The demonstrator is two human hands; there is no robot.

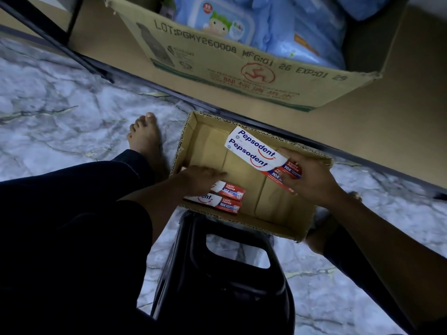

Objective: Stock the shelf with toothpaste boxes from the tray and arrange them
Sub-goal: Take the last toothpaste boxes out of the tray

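- Inside the cardboard tray, the right hand grips the held pair of toothpaste boxes by their red ends, fingers curled round them; the white ends point toward the tray's far wall.
- Left hand: fingers nearly straight, laid flat over the lying pair at the near-left corner.
- Count: four toothpaste boxes, two held, two side by side on the tray floor.
- Tray rests on one black stool, just before the shelf.
- One large carton stands on the shelf.

Carton on shelf, stool on floor
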